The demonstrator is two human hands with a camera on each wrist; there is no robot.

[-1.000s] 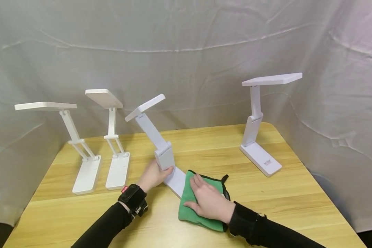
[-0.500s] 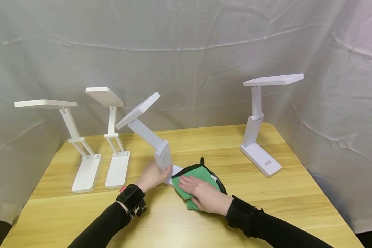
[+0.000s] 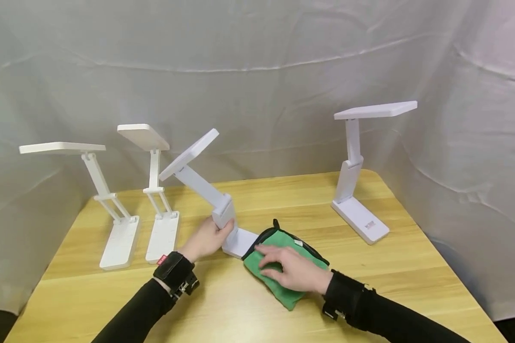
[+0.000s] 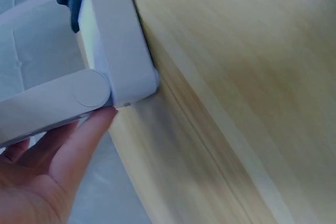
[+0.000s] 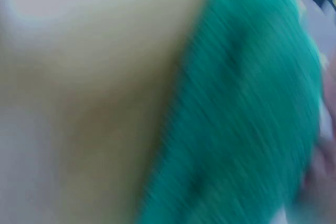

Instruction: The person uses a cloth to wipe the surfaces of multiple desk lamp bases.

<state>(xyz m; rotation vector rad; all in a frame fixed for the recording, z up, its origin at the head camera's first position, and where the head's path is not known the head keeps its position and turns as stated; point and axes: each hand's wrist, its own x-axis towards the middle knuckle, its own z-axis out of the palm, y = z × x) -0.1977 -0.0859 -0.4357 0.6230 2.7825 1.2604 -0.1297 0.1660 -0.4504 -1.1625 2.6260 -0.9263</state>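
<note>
My left hand point(image 3: 207, 239) grips the lower arm of a white folding desk lamp point(image 3: 225, 213) from the left. In the left wrist view, the thumb of that hand point(image 4: 47, 182) lies along the lamp's arm point(image 4: 52, 100) near the hinge. The lamp leans back to the left, its head tilted. A green cloth with black edging point(image 3: 289, 296) covers the front end of the lamp's base point(image 3: 240, 243). My right hand point(image 3: 298, 270) is over the cloth, fingers slightly bent, thumb apart. The right wrist view shows the cloth point(image 5: 247, 108) blurred, with the fingers at the right edge.
Two more white desk lamps stand at the left, one with its base point(image 3: 120, 242) farthest out and one nearer point(image 3: 163, 237). Another lamp point(image 3: 361, 219) stands at the back right. A grey curtain point(image 3: 257, 105) hangs behind the wooden table point(image 3: 223, 309).
The lamp's arm and head have tipped further left in my left hand. The cloth has turned and shifted under my right hand, whose fingers were flatter earlier. The other lamps stay put.
</note>
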